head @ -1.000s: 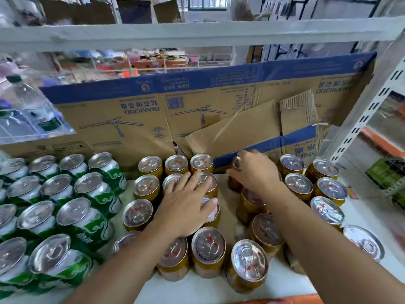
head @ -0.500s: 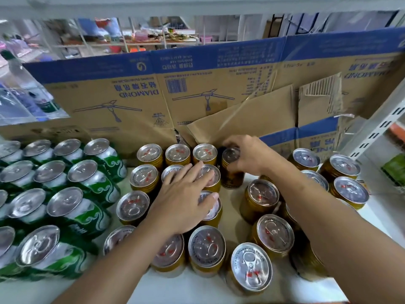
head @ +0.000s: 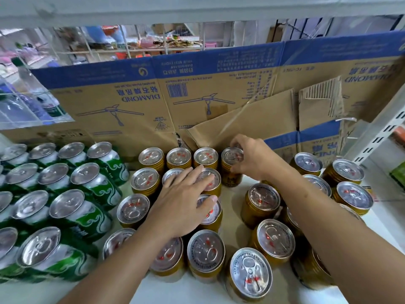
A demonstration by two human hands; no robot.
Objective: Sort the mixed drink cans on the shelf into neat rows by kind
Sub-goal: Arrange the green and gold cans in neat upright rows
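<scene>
Gold can [head: 230, 171] in grasp of right hand [head: 254, 160]; left hand [head: 182, 204] flat atop neighbouring cans [head: 215, 183]

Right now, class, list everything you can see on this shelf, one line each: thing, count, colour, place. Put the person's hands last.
Green-and-white aluminium drink cans: a dozen or more, left block.
Gold drink cans with silver lids: about twenty, centre and right.
Brown cardboard boxes with blue bands: at least two, behind the cans.
White metal shelf: one, under everything.
White slotted upright: one, far right.
Left hand: rests flat on gold can tops.
Right hand: grips the back-row end gold can.
</scene>
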